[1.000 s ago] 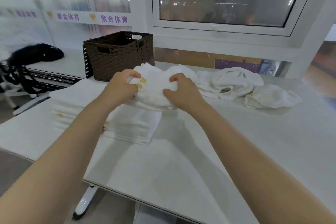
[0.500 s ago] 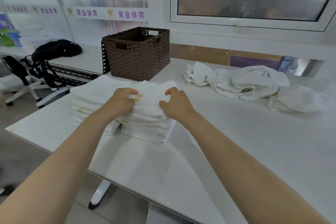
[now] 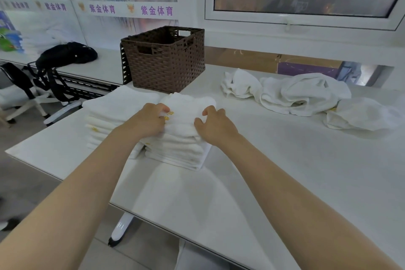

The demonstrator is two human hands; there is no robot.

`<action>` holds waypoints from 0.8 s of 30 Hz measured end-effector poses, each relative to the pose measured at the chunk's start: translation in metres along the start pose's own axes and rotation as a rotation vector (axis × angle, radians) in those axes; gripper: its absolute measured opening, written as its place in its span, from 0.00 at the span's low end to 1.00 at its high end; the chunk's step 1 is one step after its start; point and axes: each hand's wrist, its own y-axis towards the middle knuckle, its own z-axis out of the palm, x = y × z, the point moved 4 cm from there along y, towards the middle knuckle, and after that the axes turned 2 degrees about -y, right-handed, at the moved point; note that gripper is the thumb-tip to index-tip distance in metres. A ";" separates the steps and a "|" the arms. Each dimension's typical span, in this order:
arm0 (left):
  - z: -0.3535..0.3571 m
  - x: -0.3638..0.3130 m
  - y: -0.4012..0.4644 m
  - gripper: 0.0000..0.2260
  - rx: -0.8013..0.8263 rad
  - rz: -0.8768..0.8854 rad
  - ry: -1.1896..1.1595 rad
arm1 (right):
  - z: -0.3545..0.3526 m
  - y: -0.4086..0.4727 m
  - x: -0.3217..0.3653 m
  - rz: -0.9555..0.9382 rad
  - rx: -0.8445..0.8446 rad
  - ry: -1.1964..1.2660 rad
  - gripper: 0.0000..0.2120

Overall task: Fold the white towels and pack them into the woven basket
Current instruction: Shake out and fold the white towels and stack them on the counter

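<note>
Woven basket (image 3: pixel 166 66) contents unseen | L hand (image 3: pixel 151 121) & R hand (image 3: pixel 215 126) fingers grip folded towel (image 3: pixel 186 114)

1 head-worn wide-angle view, forward and down, close over the table (image 3: pixel 285 182)
</note>
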 end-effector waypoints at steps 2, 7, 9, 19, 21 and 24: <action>-0.006 -0.015 -0.002 0.18 -0.067 0.049 0.242 | -0.001 0.001 0.005 -0.122 -0.026 -0.100 0.23; 0.008 -0.038 -0.006 0.20 -0.042 0.234 -0.068 | 0.003 0.010 0.009 -0.316 0.090 -0.295 0.25; 0.021 -0.032 -0.008 0.19 -0.053 0.224 -0.072 | 0.008 0.013 0.003 -0.281 0.137 -0.276 0.25; 0.051 -0.017 -0.020 0.31 -0.187 0.253 0.030 | 0.037 0.007 -0.018 -0.225 0.141 -0.090 0.28; 0.052 -0.017 -0.023 0.34 -0.198 0.254 0.032 | 0.040 0.005 -0.020 -0.223 0.138 -0.076 0.28; 0.052 -0.019 -0.027 0.35 -0.178 0.241 0.058 | 0.040 0.004 -0.021 -0.224 0.132 -0.069 0.28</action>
